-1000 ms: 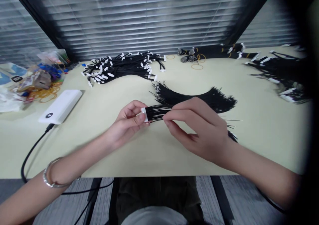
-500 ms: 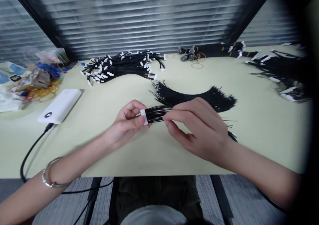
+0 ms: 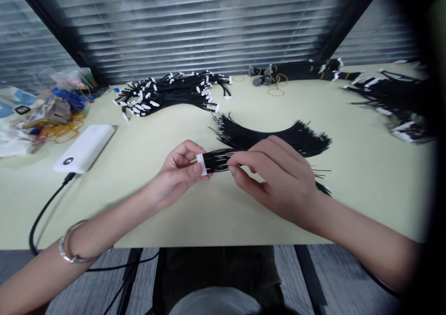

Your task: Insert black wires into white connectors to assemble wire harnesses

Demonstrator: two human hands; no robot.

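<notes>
My left hand (image 3: 183,171) pinches a white connector housing (image 3: 201,164) between thumb and fingers. Several thin black wires (image 3: 219,159) run from the housing to the right, passing behind my right hand (image 3: 278,180). The thumb and index finger of that hand are closed on the black wires a short way from the connector; which wires they grip I cannot tell. Loose wire ends (image 3: 322,170) show beyond the right hand. Just behind both hands a curved bundle of loose black wires (image 3: 272,134) lies on the table.
At the back lie a heap of black cables with white connectors (image 3: 174,92) and banded wire bundles (image 3: 299,69). More cables (image 3: 400,96) are at right. On the left are a white power bank (image 3: 85,147) with a black cord and plastic bags (image 3: 52,108) beside yellow rubber bands (image 3: 66,130).
My right hand's fingers have shifted slightly and the index finger is more bent over the wires. The left hand and connector look nearly unchanged.
</notes>
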